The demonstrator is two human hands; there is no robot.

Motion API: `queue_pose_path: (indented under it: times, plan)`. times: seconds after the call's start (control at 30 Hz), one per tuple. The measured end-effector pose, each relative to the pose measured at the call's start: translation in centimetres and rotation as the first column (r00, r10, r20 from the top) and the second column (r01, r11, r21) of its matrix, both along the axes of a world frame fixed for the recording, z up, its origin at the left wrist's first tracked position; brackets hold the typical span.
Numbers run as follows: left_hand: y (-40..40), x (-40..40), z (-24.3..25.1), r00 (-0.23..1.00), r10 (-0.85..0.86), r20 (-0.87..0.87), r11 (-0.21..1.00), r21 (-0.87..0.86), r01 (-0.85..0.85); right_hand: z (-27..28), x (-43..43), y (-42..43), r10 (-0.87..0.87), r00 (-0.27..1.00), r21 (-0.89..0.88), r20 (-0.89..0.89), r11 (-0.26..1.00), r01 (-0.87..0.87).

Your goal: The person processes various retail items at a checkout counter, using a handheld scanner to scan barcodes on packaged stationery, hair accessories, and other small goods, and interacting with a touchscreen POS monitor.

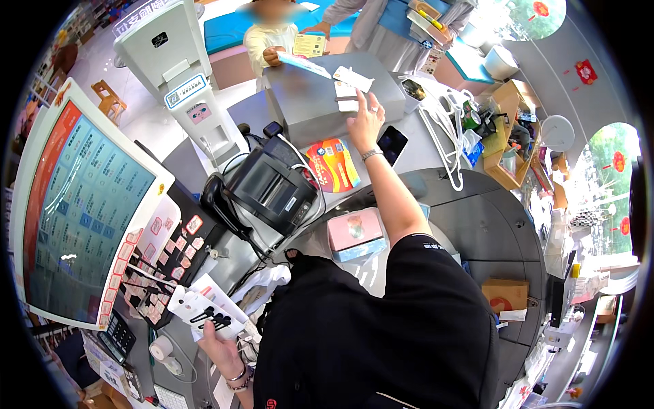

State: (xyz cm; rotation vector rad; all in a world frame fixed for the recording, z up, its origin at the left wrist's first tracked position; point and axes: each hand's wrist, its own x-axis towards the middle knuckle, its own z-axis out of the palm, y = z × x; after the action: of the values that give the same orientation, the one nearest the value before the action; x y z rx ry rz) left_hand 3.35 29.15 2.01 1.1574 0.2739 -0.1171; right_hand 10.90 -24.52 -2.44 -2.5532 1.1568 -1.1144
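My left hand [220, 350], at the lower left, holds a stack of white cards [207, 314] with black hair clips on the top one. Stretched forward, my right hand [366, 120] has its fingertips at some small white cards [352, 79] on the grey raised counter block [327, 115]. Beside my right wrist lies a black-screened smartphone [392, 145]. A red and yellow printed package [333, 164] is left of that wrist. Across the counter, a person [265, 43] holds a light-blue flat packet [304, 65], and another person's hand [318, 29] touches a yellow card [309, 46].
A large touchscreen monitor [84, 204] stands at the left, near a black receipt printer [276, 184] with cables. White plastic hangers [442, 138] and a cluttered wooden box [503, 166] sit at the right. A pink box [355, 230] is close to my body.
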Motion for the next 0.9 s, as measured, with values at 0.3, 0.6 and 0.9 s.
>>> queue_pose_path:
  times: [0.3,0.6,0.9]
  plan:
    - [-0.4,0.4,-0.3,0.999,0.012,-0.032,1.0,0.023,-0.011,-0.3,-1.6,-2.4,0.354,0.923,-0.443,-0.154,0.81,-0.384]
    - [-0.7,0.7,-0.6,0.998,-0.007,-0.068,1.0,0.022,0.008,1.1,-0.8,1.3,0.22,0.804,0.202,0.552,0.901,-0.385]
    - [-0.5,0.4,-1.2,0.996,0.066,-0.064,0.998,0.008,-0.065,9.2,-3.1,14.4,-0.246,0.359,0.407,0.9,0.182,-0.895]
